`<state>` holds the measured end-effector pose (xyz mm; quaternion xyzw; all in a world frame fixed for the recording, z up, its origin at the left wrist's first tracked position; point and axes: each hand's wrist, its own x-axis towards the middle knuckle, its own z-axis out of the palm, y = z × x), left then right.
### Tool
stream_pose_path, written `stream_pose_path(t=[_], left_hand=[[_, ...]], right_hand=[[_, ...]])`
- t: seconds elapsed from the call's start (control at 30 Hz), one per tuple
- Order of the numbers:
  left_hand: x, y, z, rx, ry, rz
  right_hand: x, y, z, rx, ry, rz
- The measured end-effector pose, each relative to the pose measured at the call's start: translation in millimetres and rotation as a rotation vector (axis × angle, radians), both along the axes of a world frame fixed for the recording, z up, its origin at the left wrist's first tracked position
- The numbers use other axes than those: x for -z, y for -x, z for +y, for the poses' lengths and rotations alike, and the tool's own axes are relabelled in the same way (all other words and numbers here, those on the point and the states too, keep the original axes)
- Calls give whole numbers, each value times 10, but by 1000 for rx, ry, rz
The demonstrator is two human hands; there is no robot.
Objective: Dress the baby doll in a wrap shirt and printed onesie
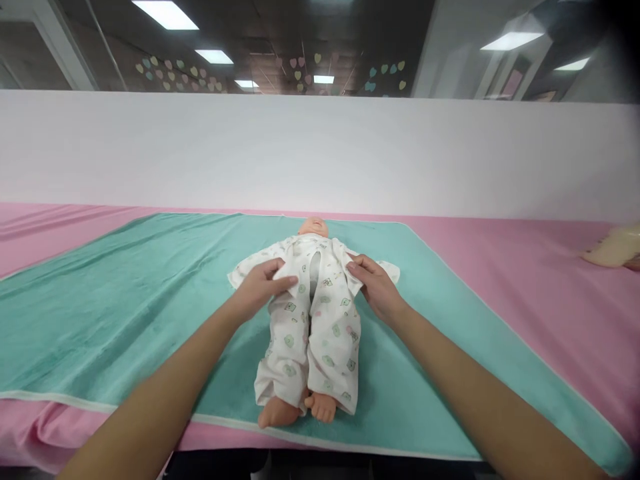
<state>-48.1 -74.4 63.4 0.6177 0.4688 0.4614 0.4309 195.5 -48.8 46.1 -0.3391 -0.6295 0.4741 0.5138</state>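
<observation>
A baby doll (pixel 314 227) lies on its back, feet towards me, dressed in a white printed top (pixel 260 261) and matching trousers (pixel 333 340). Both bare feet stick out of the trouser legs. At the doll's waist on the left, my left hand (pixel 261 285) pinches the hem of the top between thumb and fingers. On the other side, my right hand (pixel 376 283) grips the opposite edge of the top the same way. Between the hands the garment parts in a narrow gap over a greyish patch. The doll's hands are hidden in the sleeves.
Under the doll is a teal blanket (pixel 150 313) with a pale border, spread over a pink cloth (pixel 540 287). A low white wall (pixel 320 153) runs along the back, with dark glass above. A cream-coloured object (pixel 613 248) sits at the far right edge.
</observation>
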Motion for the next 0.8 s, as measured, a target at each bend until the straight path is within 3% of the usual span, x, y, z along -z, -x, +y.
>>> stream_pose_path(t=[0.1,0.23,0.33,0.43,0.53,0.6,0.7,0.8], left_hand=[[22,-53,-22,171,55,29],[16,-109,-47,253,-135,175],[54,-172,-60,182,-308,323],[123,-198,-26,-2,-467,355],[201,-141,90,-221,-507,355],[258,-82,198,-287,-497,356],[337,-35,336,-222,-467,302],[371,-57,389,-86,-456,291]], right_hand=[[17,91,-74,-121,-102,-170],[47,167,-127,-156,-222,-323],[98,154,-62,6,-209,-223],[191,103,72,168,-214,-194],[302,59,200,238,-222,-289],[343,62,267,236,-198,-362],[295,148,374,171,-206,-407],[143,323,515,76,-339,-434]])
